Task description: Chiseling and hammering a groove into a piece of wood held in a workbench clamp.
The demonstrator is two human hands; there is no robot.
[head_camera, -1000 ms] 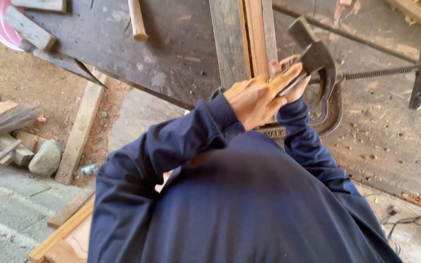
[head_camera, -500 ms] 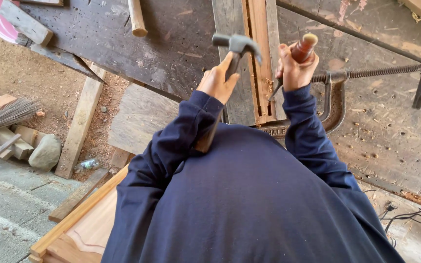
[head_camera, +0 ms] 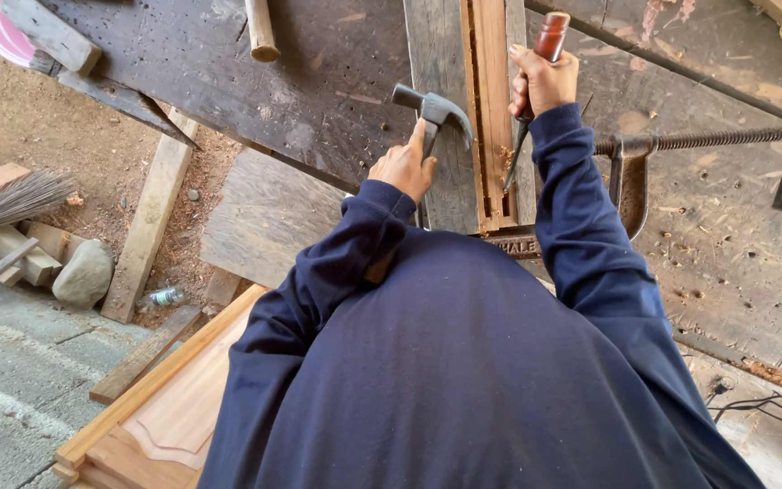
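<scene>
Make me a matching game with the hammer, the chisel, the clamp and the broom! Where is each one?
Things:
1. hammer
2. chisel
3. clamp
4. broom

Places:
A. lying on the ground at far left
B. in the right hand
C. in the left hand
D. on the bench, right of the sleeve

Pairs: 1-C, 2-B, 3-D, 4-A

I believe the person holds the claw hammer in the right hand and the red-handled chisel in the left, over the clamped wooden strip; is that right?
Not quite: the hands are swapped. In the head view the left hand holds the claw hammer, and the right hand holds the red-handled chisel, over the clamped wooden strip.
</scene>
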